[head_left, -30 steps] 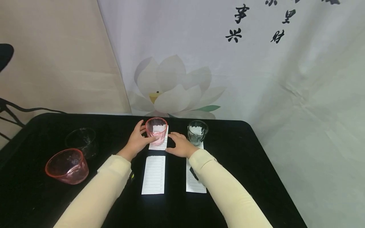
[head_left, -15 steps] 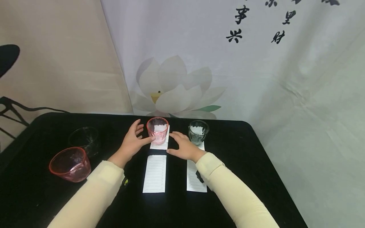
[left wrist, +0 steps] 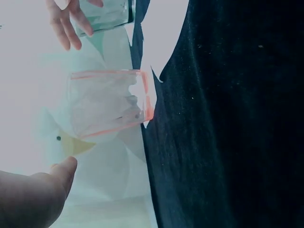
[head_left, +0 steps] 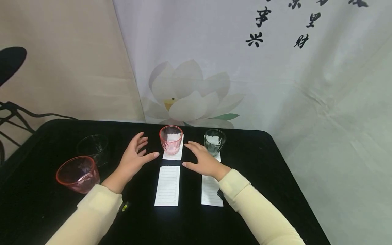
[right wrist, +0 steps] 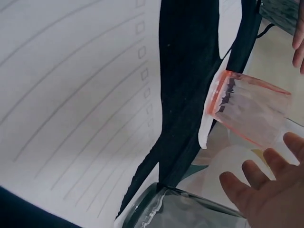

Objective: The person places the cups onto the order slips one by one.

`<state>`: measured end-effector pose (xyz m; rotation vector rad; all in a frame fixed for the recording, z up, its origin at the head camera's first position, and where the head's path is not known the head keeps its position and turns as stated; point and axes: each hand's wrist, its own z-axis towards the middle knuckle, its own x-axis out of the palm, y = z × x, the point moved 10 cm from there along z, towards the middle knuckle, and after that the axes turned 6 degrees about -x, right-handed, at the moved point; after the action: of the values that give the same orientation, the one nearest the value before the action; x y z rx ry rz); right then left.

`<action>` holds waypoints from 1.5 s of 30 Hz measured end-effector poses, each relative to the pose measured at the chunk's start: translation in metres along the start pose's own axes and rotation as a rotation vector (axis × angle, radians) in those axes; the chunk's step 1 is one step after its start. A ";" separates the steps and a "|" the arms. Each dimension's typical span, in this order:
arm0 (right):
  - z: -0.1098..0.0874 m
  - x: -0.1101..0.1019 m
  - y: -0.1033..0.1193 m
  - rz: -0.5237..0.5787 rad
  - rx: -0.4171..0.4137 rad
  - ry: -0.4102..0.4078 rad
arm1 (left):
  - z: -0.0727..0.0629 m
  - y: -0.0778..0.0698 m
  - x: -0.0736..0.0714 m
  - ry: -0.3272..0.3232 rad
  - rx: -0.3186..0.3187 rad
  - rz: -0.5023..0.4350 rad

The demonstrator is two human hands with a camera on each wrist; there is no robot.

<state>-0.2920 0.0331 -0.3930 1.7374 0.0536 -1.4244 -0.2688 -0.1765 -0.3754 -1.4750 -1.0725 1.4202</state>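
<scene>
A pink glass cup (head_left: 171, 141) stands upright on a white lined paper slip at the back of the black table. My left hand (head_left: 133, 160) is to its left, thumb and fingers spread, holding nothing, with a gap to the glass. On the other side, my right hand (head_left: 203, 160) has its fingers loosely extended between the pink cup and a grey-green glass cup (head_left: 214, 143), which stands on another slip. In the left wrist view the pink cup (left wrist: 111, 102) shows whole, beyond my thumb. The right wrist view has the pink cup (right wrist: 251, 109) past my fingertips.
At the left stand a larger pink glass bowl (head_left: 79, 175), tilted-looking, and a clear glass bowl (head_left: 93, 149) behind it. Two lined paper slips lie nearer the front, one at the centre (head_left: 167, 186) and one partly under the right arm (head_left: 211, 192). A white curtain (head_left: 269, 85) hangs behind.
My left hand has drawn away from the pink cup, moving left and towards me. My right hand has shifted slightly right. The cups keep their places on the slips.
</scene>
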 end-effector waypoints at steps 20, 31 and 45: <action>-0.034 -0.018 0.011 -0.006 -0.068 -0.092 | -0.040 -0.016 -0.026 -0.018 0.062 -0.045; -0.050 -0.019 0.006 0.002 -0.068 -0.113 | -0.059 -0.019 -0.042 -0.053 0.088 -0.049; -0.072 -0.019 -0.004 -0.007 -0.074 -0.125 | -0.076 -0.013 -0.076 -0.145 0.065 0.030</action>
<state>-0.2447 0.0893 -0.3812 1.5863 0.0447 -1.5146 -0.1937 -0.2439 -0.3358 -1.3642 -1.0858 1.5886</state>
